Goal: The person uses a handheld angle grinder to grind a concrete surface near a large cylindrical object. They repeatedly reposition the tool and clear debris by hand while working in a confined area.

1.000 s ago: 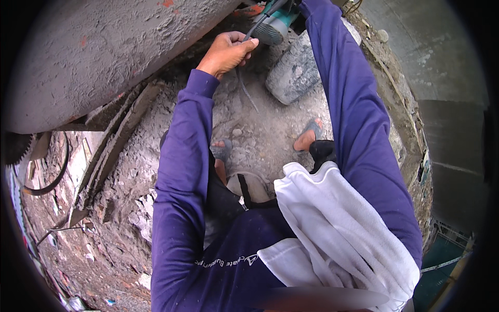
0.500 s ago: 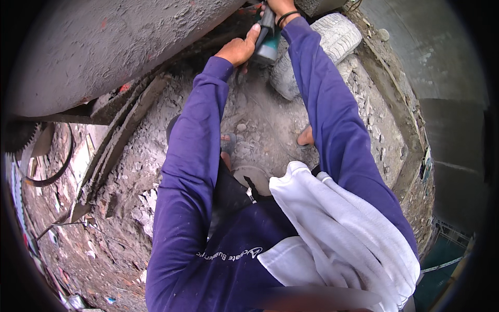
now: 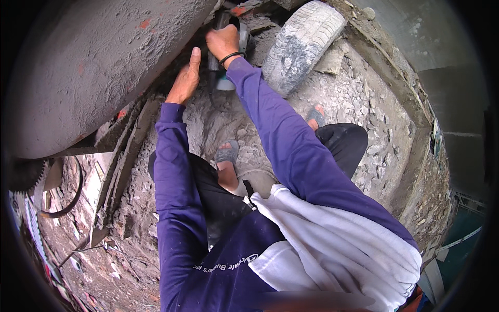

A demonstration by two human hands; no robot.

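At the top centre, my right hand is closed around a green and grey power tool that looks like an angle grinder. Part of the tool is hidden behind that hand and wrist. My left hand is just left of the tool, its thumb stretched up and apart; its other fingers are partly hidden. It appears to hold nothing. Both hands are under the edge of a large grey drum crusted with dried cement.
A dusty tyre lies right of the tool. Rubble covers the ground around my sandalled feet. Metal beams and a toothed gear are at the left. A white towel hangs over my front.
My left hand has come off the tool and moved left and down. The right hand has shifted left and down with the tool. My view has turned, bringing more of the tyre and my legs into sight.
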